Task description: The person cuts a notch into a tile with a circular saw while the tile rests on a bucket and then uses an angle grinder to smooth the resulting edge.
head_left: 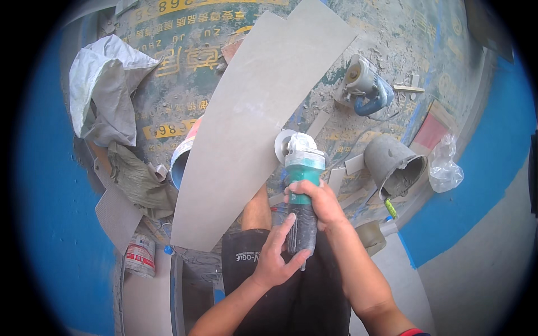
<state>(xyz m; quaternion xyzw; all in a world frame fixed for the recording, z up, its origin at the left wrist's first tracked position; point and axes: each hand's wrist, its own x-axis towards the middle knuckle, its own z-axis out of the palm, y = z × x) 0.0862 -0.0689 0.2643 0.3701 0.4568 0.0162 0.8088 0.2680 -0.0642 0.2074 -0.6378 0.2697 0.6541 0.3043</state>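
A green and black angle grinder [305, 173] is in both my hands, its dust-coated head pointing away from me. My right hand [320, 203] wraps round the green body. Lower down, my left hand [276, 259] holds the black rear grip between thumb and fingers. The pale round disc [282, 147] is at the right edge of a long grey tile [246, 112]; I cannot tell whether it touches. This tile slants across the middle, partly over a bucket [182, 159] whose rest is hidden beneath it.
A white sack [103, 84] and a crumpled grey-green bag [137, 182] lie left, above a small pail [140, 256]. To the right are a dusty power tool with a blue handle [367, 89], a tipped grey bucket [395, 165], a clear plastic bag [445, 165] and tile offcuts [336, 179].
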